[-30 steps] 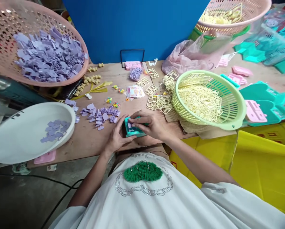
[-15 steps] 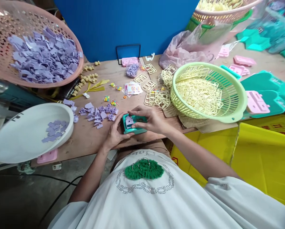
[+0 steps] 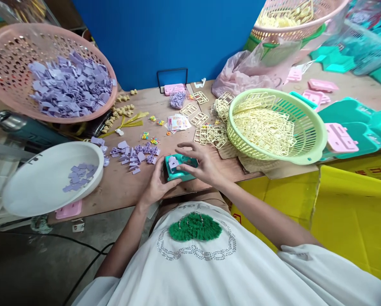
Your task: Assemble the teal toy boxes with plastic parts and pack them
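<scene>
My left hand (image 3: 155,185) is wrapped around the left end of a small teal plastic case (image 3: 187,175) at the front edge of the table. Inside the case's left part sits a lilac plastic piece (image 3: 173,163) with a rounded detail on top. Over the right part of the case is my right hand (image 3: 205,165), its fingers apart; the thumb tip is close to the lilac piece, and whether it touches I cannot tell. This hand hides part of the case's inside. Just left of my hands lie loose lilac parts (image 3: 135,157) in a cluster.
Left stand a pink colander (image 3: 5,63) of lilac parts, a teal flask (image 3: 21,127) and a white bowl (image 3: 21,187). Right is a green basket (image 3: 318,140) of cream frames, with pink trays (image 3: 340,138) and teal cases (image 3: 362,136) beyond. A blue panel (image 3: 177,38) closes the back.
My right hand's fingers have lifted and spread away from the lilac piece, which now shows more fully in the case. My left hand keeps its hold. The whole view has shifted slightly.
</scene>
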{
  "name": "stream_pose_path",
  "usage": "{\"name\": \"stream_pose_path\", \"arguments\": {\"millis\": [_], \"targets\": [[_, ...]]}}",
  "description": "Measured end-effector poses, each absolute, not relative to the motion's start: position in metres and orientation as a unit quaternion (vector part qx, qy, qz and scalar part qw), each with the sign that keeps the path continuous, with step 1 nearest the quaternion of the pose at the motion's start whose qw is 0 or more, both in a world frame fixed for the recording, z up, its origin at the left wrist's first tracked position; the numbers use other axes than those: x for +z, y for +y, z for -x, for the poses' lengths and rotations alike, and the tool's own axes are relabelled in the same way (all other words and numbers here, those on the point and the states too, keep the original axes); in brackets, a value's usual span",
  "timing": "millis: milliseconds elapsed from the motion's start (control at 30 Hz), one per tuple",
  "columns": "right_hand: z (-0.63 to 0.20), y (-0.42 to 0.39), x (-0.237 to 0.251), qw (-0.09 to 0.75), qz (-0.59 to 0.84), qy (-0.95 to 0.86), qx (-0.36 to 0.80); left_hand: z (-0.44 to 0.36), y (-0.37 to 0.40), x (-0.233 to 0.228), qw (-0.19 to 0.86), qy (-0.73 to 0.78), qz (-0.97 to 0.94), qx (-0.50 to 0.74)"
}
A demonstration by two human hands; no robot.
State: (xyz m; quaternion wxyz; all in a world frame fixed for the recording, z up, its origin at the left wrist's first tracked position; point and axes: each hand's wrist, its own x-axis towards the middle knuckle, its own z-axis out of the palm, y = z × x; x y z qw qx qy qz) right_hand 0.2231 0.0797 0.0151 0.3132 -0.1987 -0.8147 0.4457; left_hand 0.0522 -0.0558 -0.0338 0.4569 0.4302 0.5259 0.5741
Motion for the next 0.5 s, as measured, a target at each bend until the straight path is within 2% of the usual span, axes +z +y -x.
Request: {"name": "stream_pose_path", "arguments": {"millis": [100, 300, 500], "targets": [[-0.235, 0.072, 0.015, 0.318, 0.234, -0.798, 0.456, -0.062, -0.063, -0.028, 0.450, 0.534, -0.426, 0.575], [-0.247, 0.059, 0.023, 0.296, 0.218, -0.790, 0.490, -0.071, -0.070, -0.015, 0.476, 0.507, -0.437, 0.571], [-0.257, 0.037, 0.021, 0.338, 0.253, -0.771, 0.477, -0.086, -0.074, -0.012, 0.413, 0.557, -0.415, 0.589]]}}
